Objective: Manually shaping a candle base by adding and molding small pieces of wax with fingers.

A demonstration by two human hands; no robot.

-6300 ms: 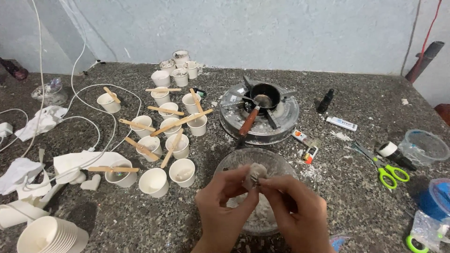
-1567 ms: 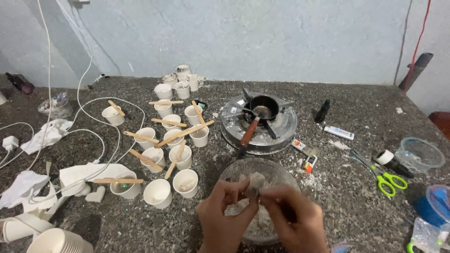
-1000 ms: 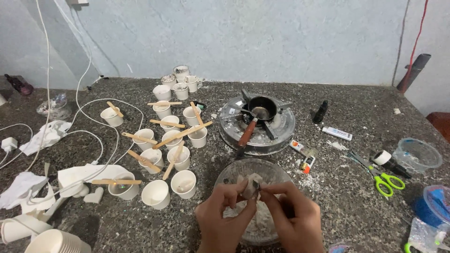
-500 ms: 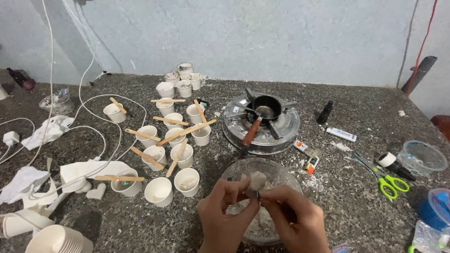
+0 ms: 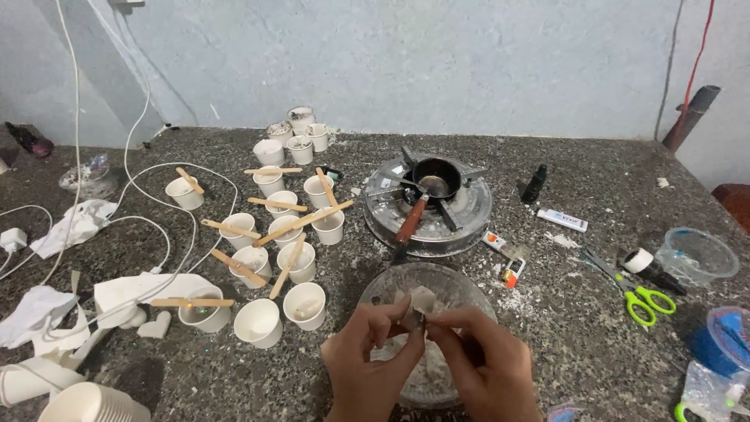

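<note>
Your left hand (image 5: pixel 375 367) and right hand (image 5: pixel 480 367) meet over the clear glass bowl (image 5: pixel 461 285), and both grips are closed on one small pale wax chunk (image 5: pixel 420 301). Your left fingertips (image 5: pixel 412 324) pinch its lower near edge, and your right thumb and forefinger close on it from the other side. The chunk sits just above your knuckles, clear of the bowl floor, where more whitish pieces lie directly under your hands.

Judging by its look, the chunk is light, stiff and brittle: it will likely snap or crumble rather than bend, and its surface may be a little slick. Hold it by the flat faces close to the edges, with the two grips close together, so that any break comes between your fingertips and the crumbs drop into the bowl.

It is roughly a flat, squarish slab with no strong long axis. It stands nearly upright, one broad face towards you, its top edge pointing up and away from your wrists.

Beyond your grips, farther out on the desk (image 5: pixel 594 344), stands the round burner with a small dark pot (image 5: pixel 436 178). To the left of your left hand is a cluster of small white paper cups (image 5: pixel 305 305), several with wooden sticks across them. Well to the right of your right hand lie the green-handled scissors (image 5: pixel 641 297).
</note>
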